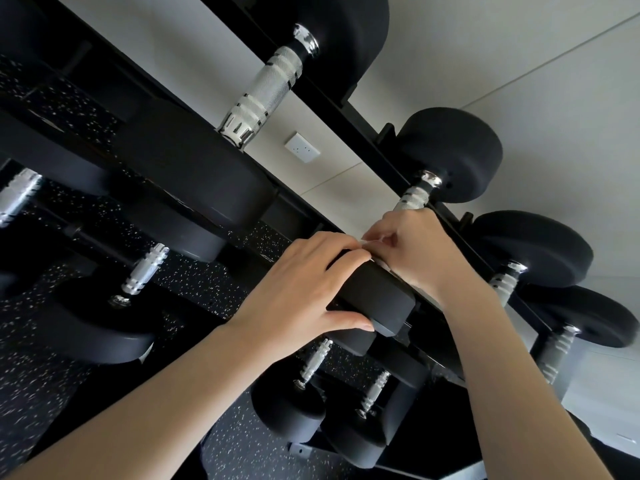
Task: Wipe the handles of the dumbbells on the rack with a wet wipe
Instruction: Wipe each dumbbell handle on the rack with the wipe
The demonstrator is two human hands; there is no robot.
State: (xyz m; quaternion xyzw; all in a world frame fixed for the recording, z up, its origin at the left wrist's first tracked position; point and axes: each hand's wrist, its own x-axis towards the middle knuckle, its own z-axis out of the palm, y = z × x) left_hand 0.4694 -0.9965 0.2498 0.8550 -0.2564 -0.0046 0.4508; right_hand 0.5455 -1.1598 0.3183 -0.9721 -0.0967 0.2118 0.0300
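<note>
A black dumbbell rack (360, 140) runs diagonally across the view with several dumbbells on it. My left hand (294, 292) grips the near black head (377, 303) of one dumbbell. My right hand (405, 247) is curled around that dumbbell's knurled chrome handle (414, 197), and a sliver of white wet wipe (369, 242) shows between its fingers. Most of the wipe is hidden under the hand. The dumbbell's far head (453, 154) rests on the upper rail.
A bigger dumbbell with a long chrome handle (263, 84) sits to the left on the same tier. Smaller dumbbells (540, 247) follow to the right and others (145, 271) lie on lower tiers. Speckled black floor (34, 375) below; a white wall socket (302, 147) behind.
</note>
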